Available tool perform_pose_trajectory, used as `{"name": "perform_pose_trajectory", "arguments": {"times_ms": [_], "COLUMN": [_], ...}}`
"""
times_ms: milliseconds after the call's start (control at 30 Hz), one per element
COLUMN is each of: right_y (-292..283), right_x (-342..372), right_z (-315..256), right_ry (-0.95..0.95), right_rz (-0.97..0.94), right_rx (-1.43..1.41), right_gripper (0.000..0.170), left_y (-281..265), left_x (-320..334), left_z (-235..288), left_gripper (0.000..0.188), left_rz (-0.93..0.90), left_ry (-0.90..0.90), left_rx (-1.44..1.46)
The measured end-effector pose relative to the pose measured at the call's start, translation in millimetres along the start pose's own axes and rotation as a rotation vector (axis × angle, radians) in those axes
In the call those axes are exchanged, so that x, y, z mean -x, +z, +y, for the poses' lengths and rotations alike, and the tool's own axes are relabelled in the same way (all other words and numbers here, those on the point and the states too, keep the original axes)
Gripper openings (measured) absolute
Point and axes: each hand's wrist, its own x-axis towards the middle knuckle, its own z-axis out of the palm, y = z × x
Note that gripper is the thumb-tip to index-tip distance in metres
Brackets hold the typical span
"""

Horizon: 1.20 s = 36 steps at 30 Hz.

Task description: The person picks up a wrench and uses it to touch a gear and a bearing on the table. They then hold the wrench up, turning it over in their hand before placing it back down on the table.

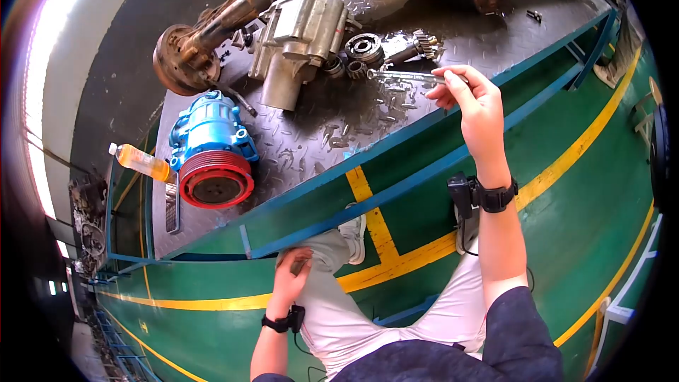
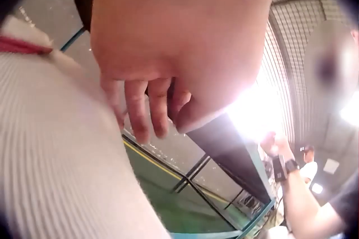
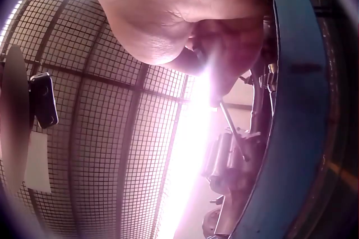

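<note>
My right hand [image 1: 475, 95] pinches a slim silver wrench [image 1: 404, 76] between thumb and fingers, holding it out over the metal-topped bench. The wrench's ring end points left, toward a round bearing [image 1: 363, 48] and a toothed gear shaft [image 1: 419, 45]. In the right wrist view the wrench shaft [image 3: 231, 126] sticks out below the fingers. My left hand [image 1: 290, 277] is at my left knee, its fingers loosely curled around nothing. From the left wrist camera, the same hand [image 2: 179, 43] hangs beside the light trouser leg [image 2: 61, 144].
On the bench [image 1: 297, 159] stand a grey metal housing [image 1: 300, 35] and a blue compressor [image 1: 212, 127] with a red pulley [image 1: 216, 180]. A rusty axle [image 1: 240, 18] spans the back. A bottle of orange liquid [image 1: 141, 161] is at the left edge. Blue rails [image 1: 424, 184] frame the bench front.
</note>
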Motion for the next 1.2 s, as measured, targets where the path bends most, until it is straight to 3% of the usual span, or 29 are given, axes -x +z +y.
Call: {"name": "perform_pose_trajectory", "arguments": {"times_ms": [100,200,367,600,867,1200], "right_y": [-3,-16,-38,-51,-62,-69], "right_x": [-1,-3,-8,-11,-11,-15], "right_z": [-2,-5,-6,1,13,21], "right_ry": [-0.070,-0.106,-0.093,-0.096,-0.056,-0.008], "right_rz": [0.074,0.186,0.295,0.294,0.279,0.265], "right_rx": [-0.021,-0.057,-0.133,-0.059,-0.096,-0.222], "right_gripper": [0.020,0.021,0.022,0.023,0.023,0.024], "left_y": [-3,-6,-3,-3,-9,4], "left_x": [-4,-13,-19,-17,-33,-47], "left_z": [-17,-40,-36,-32,-28,-20], "left_gripper": [0.028,0.031,0.023,0.011,0.019,0.023], "left_rz": [0.017,0.032,-0.021,-0.013,-0.074,-0.123], "left_ry": [-0.069,-0.060,-0.028,-0.063,-0.104,-0.093], "left_rx": [0.290,0.384,0.330,0.364,0.529,0.503]}}
